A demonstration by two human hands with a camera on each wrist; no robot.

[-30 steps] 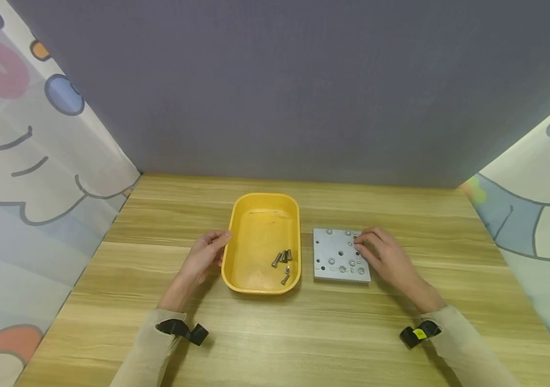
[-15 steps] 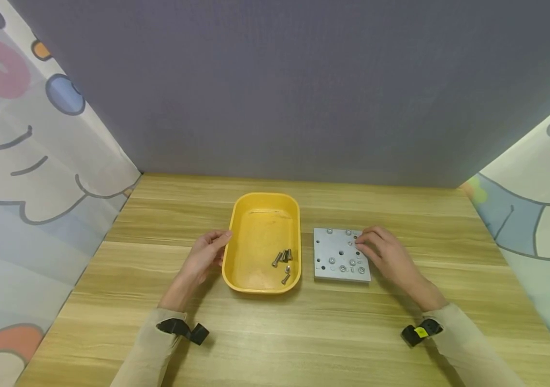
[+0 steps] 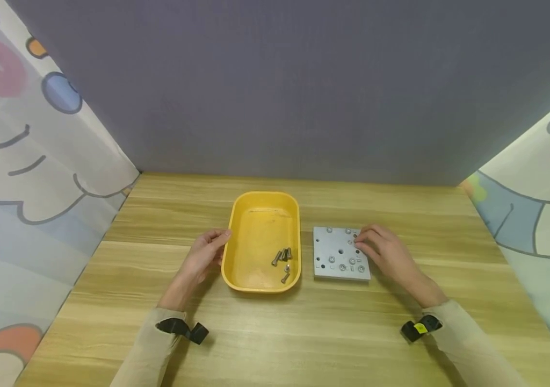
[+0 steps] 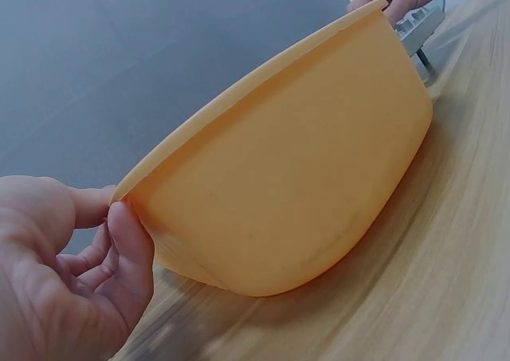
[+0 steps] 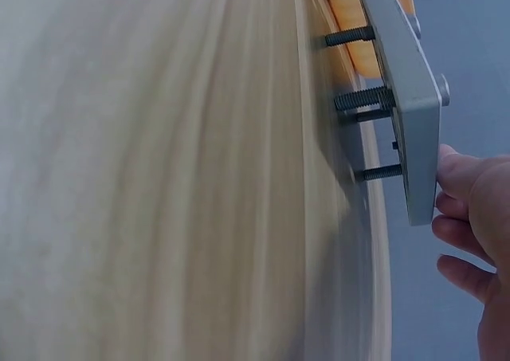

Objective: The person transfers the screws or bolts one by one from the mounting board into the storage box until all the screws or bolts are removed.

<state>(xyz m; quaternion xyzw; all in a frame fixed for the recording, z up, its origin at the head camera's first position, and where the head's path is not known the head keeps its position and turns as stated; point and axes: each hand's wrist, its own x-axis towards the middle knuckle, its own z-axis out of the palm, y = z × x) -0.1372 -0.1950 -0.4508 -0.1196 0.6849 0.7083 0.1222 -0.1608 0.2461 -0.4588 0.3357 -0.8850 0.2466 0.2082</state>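
Observation:
With thumb and fingers my left hand pinches the left rim of a yellow plastic tray; in the left wrist view the thumb and fingers grip its lip. Several metal screws lie inside the tray. To its right is a flat silver plate with holes and several screws seated in it. My right hand works at the plate's right side, its fingertips pinching what seems a screw, the head hidden. In the right wrist view, threaded screw shanks stick out beneath the plate, and a short dark tip shows near the fingers.
Both items are on a wood-grain table. A grey panel rises behind it, and printed curtains hang at the sides. Black straps with small cameras sit on both wrists.
Both hands keep their places at the tray and the plate. Only a slight shift of the whole head view shows.

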